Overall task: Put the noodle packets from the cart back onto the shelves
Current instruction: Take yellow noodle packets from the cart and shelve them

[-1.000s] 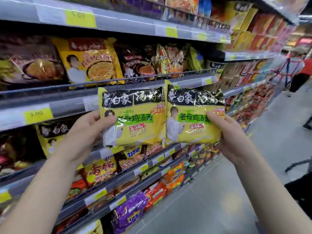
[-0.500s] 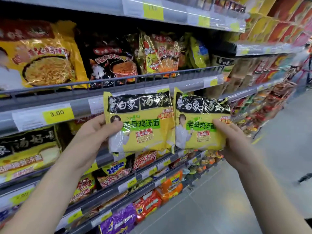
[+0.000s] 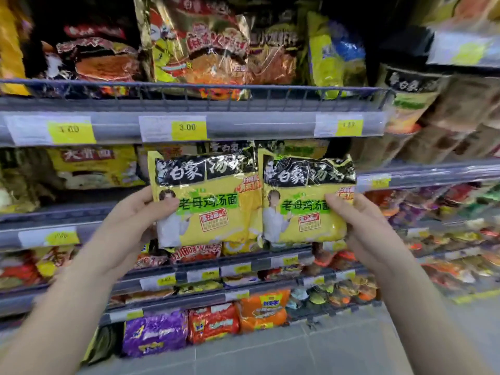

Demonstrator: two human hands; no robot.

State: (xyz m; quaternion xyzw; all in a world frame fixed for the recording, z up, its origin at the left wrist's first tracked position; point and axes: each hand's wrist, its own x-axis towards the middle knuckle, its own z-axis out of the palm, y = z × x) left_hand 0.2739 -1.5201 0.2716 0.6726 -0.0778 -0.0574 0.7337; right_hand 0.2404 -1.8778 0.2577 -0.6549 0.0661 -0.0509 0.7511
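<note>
Two yellow noodle packets with black tops are held side by side in front of the shelves. My left hand grips the left packet at its left edge, thumb on the front. My right hand grips the right packet at its right edge. Both packets hang upright just below the grey shelf rail with yellow price tags. Behind them, on the shelf at that height, stand matching yellow packets, mostly hidden. The cart is out of view.
The shelf above holds red, black and yellow noodle bags behind a wire guard. Lower shelves carry purple, red and orange multipacks. Grey floor tiles lie below. Shelving continues to the right.
My view has swung left and closer to the shelves. Both hands have carried the packets nearer to the shelf under the 3.00 tag, the grip unchanged.
</note>
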